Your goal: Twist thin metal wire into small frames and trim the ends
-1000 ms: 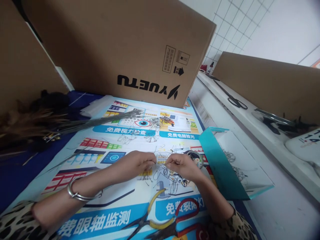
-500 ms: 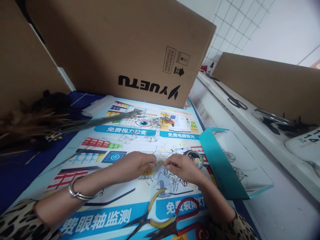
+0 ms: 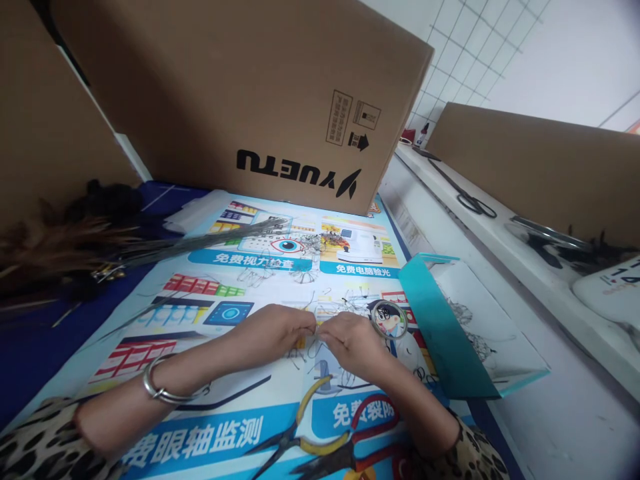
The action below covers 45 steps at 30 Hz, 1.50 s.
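My left hand [image 3: 287, 330] and my right hand [image 3: 350, 339] meet over the printed sheet, fingertips pinched and almost touching. Between them is thin wire [image 3: 300, 355], fine strands of which show below the left fingers; its exact shape is hard to make out. Loose wire pieces [image 3: 353, 299] lie just beyond the right hand. A clear ring, like a tape roll [image 3: 389, 338], sits beside that hand. Nearer to me lie yellow-handled pliers [image 3: 323, 445] and red-handled cutters [image 3: 345, 453], side by side.
A teal-edged open box [image 3: 435, 333] with wire shapes inside stands at the right. A large cardboard box [image 3: 240, 87] walls off the back. Dried plumes [image 3: 55, 247] and a bundle of thin wires [image 3: 215, 239] lie left. Scissors [image 3: 475, 203] rest on the white ledge.
My right hand has shifted slightly left and turned, so its fingertips now nearly meet the left ones. More of the clear ring shows. The left hand has barely moved.
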Available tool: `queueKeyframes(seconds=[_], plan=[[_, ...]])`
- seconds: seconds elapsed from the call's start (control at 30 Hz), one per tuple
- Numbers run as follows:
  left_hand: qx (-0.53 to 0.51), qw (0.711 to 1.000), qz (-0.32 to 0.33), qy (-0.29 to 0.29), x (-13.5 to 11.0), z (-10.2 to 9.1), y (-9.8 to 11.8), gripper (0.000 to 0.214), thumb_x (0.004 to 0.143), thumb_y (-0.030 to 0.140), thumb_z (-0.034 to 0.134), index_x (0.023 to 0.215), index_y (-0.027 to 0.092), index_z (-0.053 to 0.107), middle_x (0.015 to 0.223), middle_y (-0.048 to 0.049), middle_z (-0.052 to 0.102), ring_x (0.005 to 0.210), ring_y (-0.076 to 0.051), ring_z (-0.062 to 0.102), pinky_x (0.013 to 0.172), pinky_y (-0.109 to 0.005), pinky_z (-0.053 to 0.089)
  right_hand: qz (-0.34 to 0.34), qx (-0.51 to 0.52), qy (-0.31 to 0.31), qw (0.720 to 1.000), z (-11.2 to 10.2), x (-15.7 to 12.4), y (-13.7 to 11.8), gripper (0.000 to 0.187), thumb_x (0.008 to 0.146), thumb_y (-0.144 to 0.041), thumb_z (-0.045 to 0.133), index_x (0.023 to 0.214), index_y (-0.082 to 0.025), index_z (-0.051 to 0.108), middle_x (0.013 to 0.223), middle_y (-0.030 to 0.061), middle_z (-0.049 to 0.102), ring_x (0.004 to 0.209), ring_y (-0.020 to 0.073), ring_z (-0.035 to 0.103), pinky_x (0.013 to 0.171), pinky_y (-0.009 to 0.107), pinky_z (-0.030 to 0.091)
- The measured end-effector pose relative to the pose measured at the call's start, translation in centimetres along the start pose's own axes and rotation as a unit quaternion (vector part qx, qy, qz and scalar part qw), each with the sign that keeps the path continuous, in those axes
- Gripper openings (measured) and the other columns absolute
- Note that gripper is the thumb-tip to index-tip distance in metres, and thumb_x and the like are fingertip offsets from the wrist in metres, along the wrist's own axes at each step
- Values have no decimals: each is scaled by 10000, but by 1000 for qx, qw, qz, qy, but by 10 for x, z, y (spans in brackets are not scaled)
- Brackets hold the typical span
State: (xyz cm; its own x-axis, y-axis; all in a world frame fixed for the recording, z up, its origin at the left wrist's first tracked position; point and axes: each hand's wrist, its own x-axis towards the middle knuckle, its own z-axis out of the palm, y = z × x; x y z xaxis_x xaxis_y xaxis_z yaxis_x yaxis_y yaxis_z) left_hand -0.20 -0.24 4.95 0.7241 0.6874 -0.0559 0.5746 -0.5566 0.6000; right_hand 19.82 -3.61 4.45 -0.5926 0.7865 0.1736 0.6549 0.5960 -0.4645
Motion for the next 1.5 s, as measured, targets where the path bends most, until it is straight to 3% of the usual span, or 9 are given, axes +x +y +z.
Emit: queueKeyframes(seconds=[0.1,0.2,0.27,0.33,0.43,0.63,1.03,1.3,1.5], plan=[[-25,1000,2,8,1,2,-3,213,811,179,386,726,214,578,690,13,613,649,-149,537,590,-219,318,13,39,11,999,1,1,1,192,858,-182,447,817,-182,635,842,29,669,809,156,578,760,254,403],[-144,986,-34,82,3,6,-5,195,837,263,412,749,215,579,676,11,593,646,-151,530,608,-227,350,108,131,60,984,2,3,4,155,841,-212,486,801,-182,632,729,11,640,687,135,560,655,238,407],[-273,944,-67,174,5,10,-5,211,854,330,411,799,214,579,710,3,587,657,-149,526,622,-232,378,186,237,99,948,4,4,5,160,837,-250,495,780,-173,623,623,-7,592,567,109,507,561,218,389],[-396,880,-91,246,7,18,-4,225,854,371,424,857,212,583,760,-9,585,659,-142,511,620,-234,393,233,349,120,900,6,5,6,168,828,-282,507,766,-163,609,567,-20,551,495,89,447,497,203,359],[-499,825,-116,239,7,30,1,212,815,380,517,878,197,604,702,-1,555,606,-118,456,575,-216,375,248,457,125,845,9,5,5,154,803,-291,543,772,-152,602,553,-28,537,462,71,407,460,190,320],[-571,781,-125,221,5,42,12,179,768,348,608,819,177,629,681,1,543,641,-108,461,583,-198,378,239,519,104,814,16,4,-4,152,791,-279,561,725,-146,590,547,-27,539,460,63,401,462,193,300],[-646,718,-120,228,4,46,16,153,795,340,588,811,189,569,557,53,447,509,-65,373,463,-164,296,227,544,116,799,25,5,-5,122,792,-243,556,723,-146,582,535,-32,531,464,67,404,454,191,294],[-622,729,-110,262,6,42,19,133,787,311,589,776,182,557,543,58,461,510,-67,387,492,-170,311,212,529,121,813,28,6,-11,159,806,-294,553,741,-151,581,547,-34,532,475,68,421,477,189,336],[-611,725,-97,302,7,32,13,158,791,338,580,791,181,565,636,32,527,555,-86,439,544,-202,348,224,481,98,842,29,4,-10,190,800,-349,564,769,-164,593,620,-15,580,520,81,477,516,200,388]])
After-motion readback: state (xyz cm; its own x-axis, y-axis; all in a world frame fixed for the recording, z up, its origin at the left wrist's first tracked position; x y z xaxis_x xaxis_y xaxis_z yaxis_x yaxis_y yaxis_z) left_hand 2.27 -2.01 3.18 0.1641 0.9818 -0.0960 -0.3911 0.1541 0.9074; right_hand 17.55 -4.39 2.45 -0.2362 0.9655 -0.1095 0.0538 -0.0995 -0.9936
